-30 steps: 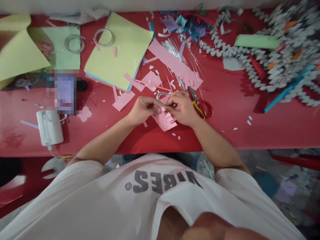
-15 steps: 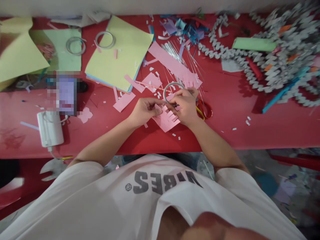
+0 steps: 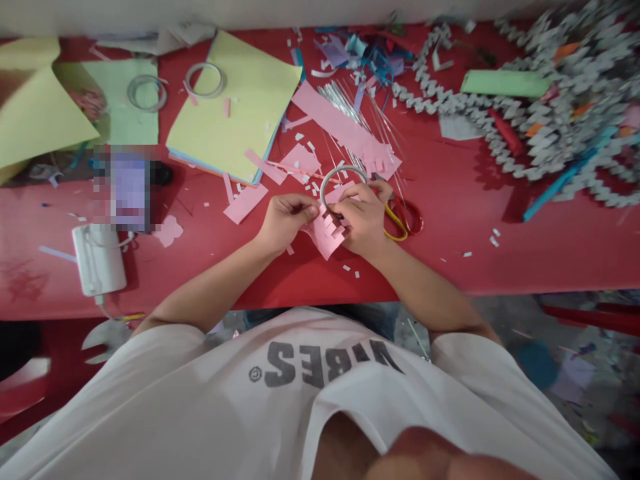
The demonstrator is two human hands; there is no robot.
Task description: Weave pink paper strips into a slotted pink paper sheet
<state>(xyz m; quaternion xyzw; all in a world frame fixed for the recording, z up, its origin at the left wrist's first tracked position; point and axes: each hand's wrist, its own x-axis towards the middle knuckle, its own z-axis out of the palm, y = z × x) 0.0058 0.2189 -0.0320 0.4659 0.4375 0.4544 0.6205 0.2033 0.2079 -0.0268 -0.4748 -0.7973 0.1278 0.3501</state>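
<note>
My left hand (image 3: 287, 222) pinches the edge of a fringed piece of pink paper (image 3: 325, 235) between thumb and fingers. My right hand (image 3: 364, 220) grips the same paper from the other side, and its fingers also hold a roll of clear tape (image 3: 340, 175), which stands up behind the paper. Part of the roll is hidden by those fingers. Just under my right hand lie scissors with yellow and red handles (image 3: 403, 223), their blades mostly covered by it.
The red table (image 3: 450, 260) is littered with paper scraps. A long fringed pink strip (image 3: 345, 130) and thin silver wires lie ahead, beside a yellow paper stack (image 3: 230, 107). Grey paper chains (image 3: 545, 127) heap up at right. A white device (image 3: 99, 260) sits left.
The tape roll has risen and now stands more upright above my hands. The pink paper has turned slightly, and both hands have drawn closer around it.
</note>
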